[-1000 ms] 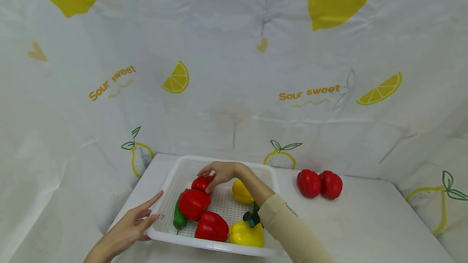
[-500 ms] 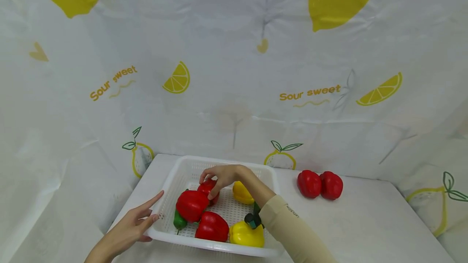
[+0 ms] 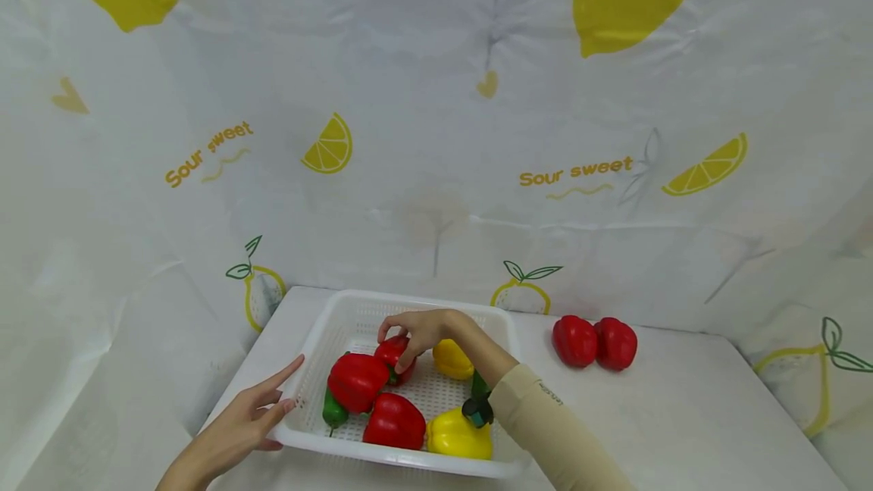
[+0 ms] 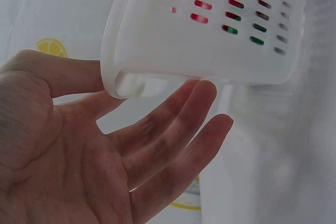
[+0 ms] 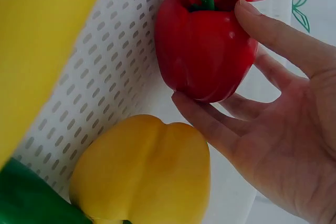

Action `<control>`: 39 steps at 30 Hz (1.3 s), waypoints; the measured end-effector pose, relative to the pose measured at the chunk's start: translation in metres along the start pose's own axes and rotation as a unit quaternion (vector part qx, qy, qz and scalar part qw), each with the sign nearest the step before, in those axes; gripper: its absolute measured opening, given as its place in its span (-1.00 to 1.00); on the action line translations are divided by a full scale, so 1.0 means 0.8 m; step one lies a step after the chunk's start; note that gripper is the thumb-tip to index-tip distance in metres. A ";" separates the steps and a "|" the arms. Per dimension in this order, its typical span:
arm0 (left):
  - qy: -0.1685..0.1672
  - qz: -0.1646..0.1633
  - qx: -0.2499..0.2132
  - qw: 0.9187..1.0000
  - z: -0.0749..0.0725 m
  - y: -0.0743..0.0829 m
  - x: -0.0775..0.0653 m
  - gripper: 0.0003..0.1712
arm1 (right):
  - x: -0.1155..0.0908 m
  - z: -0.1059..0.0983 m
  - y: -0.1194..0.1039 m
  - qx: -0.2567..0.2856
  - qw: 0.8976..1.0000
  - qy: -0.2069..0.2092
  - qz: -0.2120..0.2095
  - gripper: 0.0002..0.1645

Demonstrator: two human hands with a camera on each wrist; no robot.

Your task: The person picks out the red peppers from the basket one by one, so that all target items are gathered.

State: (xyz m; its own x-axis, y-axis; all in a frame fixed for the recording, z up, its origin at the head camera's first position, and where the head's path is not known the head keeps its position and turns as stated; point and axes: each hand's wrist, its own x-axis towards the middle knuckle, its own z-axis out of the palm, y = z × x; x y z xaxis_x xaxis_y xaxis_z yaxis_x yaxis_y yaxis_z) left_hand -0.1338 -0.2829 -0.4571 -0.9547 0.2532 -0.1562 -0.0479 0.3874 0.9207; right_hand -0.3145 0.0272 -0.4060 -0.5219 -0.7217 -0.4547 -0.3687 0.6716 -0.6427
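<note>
A white perforated basket (image 3: 409, 461) holds peppers. My right hand (image 3: 426, 326) reaches into it and holds a red bell pepper (image 5: 205, 51) between thumb and fingers. The pepper's green stem faces away from the palm in the right wrist view. Beside it lie a larger red bell pepper (image 3: 358, 383), another red bell pepper (image 3: 394, 421) at the front, and a green pepper (image 3: 334, 409) partly hidden along the left wall. My left hand (image 3: 239, 423) grips the basket's front left corner, thumb on the rim. In the left wrist view, other fingers of it reach under the rim.
Inside the basket on the right are two yellow bell peppers, one at the back (image 5: 142, 171) and one at the front (image 3: 459, 434). A dark green pepper (image 3: 480, 386) shows beside my sleeve. Two red bell peppers (image 3: 595, 342) sit on the white table (image 3: 682, 415), right of the basket.
My right hand has moved the red bell pepper rightward and slightly toward me inside the basket. The larger red pepper beside it has shifted slightly left. My left hand stays at the corner.
</note>
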 end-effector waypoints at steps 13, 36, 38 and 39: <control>-0.001 -0.001 0.001 1.000 -0.001 0.000 0.001 -0.13 | -0.012 -0.016 0.007 0.017 0.999 0.012 -0.037 -0.36; -0.002 -0.011 -0.004 1.000 0.001 0.002 -0.003 -0.12 | -0.058 -0.046 0.016 0.071 0.992 0.032 -0.095 -0.34; -0.003 -0.013 -0.004 1.000 0.001 0.002 -0.003 -0.11 | -0.063 -0.049 0.018 0.071 0.991 0.042 -0.104 -0.32; -0.002 -0.014 -0.004 1.000 0.001 0.002 -0.002 -0.12 | -0.067 -0.050 0.018 0.072 0.991 0.048 -0.106 -0.30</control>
State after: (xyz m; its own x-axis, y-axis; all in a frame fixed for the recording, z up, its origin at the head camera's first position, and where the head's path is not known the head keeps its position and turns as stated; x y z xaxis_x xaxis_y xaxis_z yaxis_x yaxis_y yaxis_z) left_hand -0.1320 -0.2820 -0.4559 -0.9518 0.2464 -0.1827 -0.0764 0.3865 0.9191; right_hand -0.3228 0.0819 -0.3659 -0.5173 -0.8205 -0.2434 -0.3680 0.4701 -0.8022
